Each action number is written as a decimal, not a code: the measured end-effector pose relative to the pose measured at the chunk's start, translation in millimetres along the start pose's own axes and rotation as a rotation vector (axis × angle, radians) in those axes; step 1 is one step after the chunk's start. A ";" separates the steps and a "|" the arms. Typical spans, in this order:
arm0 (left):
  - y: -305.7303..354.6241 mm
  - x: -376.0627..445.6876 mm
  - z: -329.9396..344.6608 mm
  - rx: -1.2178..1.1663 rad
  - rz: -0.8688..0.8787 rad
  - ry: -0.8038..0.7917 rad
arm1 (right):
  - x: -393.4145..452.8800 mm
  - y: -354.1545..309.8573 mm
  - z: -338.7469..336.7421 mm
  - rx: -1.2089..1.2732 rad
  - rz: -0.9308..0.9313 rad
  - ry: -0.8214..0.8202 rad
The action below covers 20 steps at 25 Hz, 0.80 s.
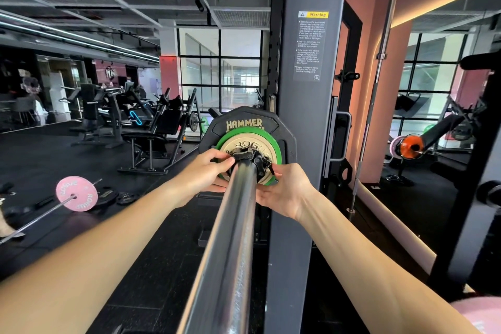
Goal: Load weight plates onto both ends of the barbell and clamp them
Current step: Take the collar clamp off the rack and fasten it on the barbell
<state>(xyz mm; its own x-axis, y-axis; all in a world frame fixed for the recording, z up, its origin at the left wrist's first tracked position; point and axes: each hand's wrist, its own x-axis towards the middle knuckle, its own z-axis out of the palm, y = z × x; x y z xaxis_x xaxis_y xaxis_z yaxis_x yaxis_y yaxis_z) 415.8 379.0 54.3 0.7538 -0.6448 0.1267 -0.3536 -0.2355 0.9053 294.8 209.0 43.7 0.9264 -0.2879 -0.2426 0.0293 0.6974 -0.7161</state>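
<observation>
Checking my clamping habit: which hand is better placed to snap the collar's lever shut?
Probably the right hand: its fingertips sit at the collar lever, while the left hand steadies the other side.

This is a commercial gym. A grey steel rack upright (303, 106) carries a yellow-headed warning label (311, 45). A chrome barbell sleeve (230, 238) holds a black Hammer plate (241, 123) and a smaller green-rimmed Rogue plate (250, 148). Black rubber flooring (54, 154) bears rows of black exercise machines (151, 127), and a pink Rogue plate (76, 193) sits on another bar near loose black plates (116, 196). A spare bar (375, 84) leans against the pink wall beside a large mirror (444, 84).
</observation>
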 end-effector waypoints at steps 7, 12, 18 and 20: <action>25.3 -28.0 -24.7 0.109 0.003 -0.038 | -30.6 -30.3 23.9 -0.945 -0.204 0.340; 56.1 -89.2 -102.1 0.303 0.126 0.022 | -86.9 -17.6 119.0 -1.547 -0.551 0.333; 19.5 -190.3 -217.6 0.615 0.087 0.041 | -128.0 86.8 242.1 -2.038 -0.581 0.096; -0.5 -211.4 -243.2 0.629 0.056 0.053 | -125.8 118.6 260.9 -2.098 -0.514 0.046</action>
<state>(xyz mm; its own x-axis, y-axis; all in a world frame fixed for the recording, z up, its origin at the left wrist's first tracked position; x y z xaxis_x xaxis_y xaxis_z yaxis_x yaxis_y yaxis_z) 391.4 692.3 125.6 0.7452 -0.6356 0.2018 -0.6394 -0.5950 0.4870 279.7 499.2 159.9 0.9658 -0.1983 0.1672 -0.1687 -0.9699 -0.1758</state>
